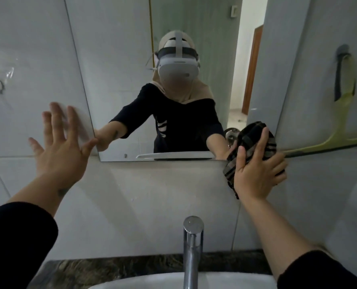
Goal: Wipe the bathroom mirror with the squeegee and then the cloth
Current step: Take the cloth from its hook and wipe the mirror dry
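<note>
Both hands work off the mirror: left hand, fingers spread, braces beside its left edge, while right hand clutches the cloth against its lower right corner to wipe.

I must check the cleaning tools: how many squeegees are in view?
1. The squeegee hangs from a hook on the tiled wall, right of the mirror, above the right hand. Others may be out of frame.

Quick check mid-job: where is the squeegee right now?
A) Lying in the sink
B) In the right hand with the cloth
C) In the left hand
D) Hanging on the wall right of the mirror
D: the squeegee hangs from a wall hook right of the mirror; the right hand holds only the cloth.
</note>
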Available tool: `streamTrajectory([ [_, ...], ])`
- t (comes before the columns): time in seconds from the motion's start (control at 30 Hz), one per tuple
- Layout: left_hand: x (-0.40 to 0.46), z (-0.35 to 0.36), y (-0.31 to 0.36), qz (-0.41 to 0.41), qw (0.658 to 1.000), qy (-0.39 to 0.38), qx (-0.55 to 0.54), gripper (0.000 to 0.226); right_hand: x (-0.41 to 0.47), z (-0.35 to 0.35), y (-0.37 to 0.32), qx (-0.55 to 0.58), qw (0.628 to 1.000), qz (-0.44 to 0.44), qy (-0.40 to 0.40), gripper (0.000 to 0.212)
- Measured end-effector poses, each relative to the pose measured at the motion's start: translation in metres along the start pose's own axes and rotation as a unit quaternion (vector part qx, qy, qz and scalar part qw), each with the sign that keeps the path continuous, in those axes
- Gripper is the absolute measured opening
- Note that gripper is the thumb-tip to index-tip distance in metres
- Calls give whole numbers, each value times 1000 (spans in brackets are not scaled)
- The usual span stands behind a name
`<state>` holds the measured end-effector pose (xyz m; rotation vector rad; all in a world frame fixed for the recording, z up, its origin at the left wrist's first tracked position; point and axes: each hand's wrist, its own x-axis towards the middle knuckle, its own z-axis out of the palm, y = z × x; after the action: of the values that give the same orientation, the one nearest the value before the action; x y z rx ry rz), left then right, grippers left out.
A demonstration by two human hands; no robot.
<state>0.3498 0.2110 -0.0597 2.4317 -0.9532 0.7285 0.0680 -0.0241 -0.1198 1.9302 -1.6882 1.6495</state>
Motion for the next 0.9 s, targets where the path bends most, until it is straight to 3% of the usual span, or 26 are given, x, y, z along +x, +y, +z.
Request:
streamTrajectory([
  [0.17,1,2,0,-1,1000,14,-6,77,-18,9,-7,-24,989,-146,12,60],
  [0.47,1,-2,-1,5,1000,14,-11,78,-39,19,-61,-110,906,-402,67,69],
  [0.6,0,-5,-3,9,1000,8,-10,75,-52,25,-87,-114,880,-455,74,90],
  [0.77,-13,-12,-17,26,999,-16,-31,63,-78,19,-141,-98,849,-517,36,87],
  [0.9,-33,-16,-40,-15,992,-40,-115,55,-97,11,-192,-79,829,-554,-18,81],
])
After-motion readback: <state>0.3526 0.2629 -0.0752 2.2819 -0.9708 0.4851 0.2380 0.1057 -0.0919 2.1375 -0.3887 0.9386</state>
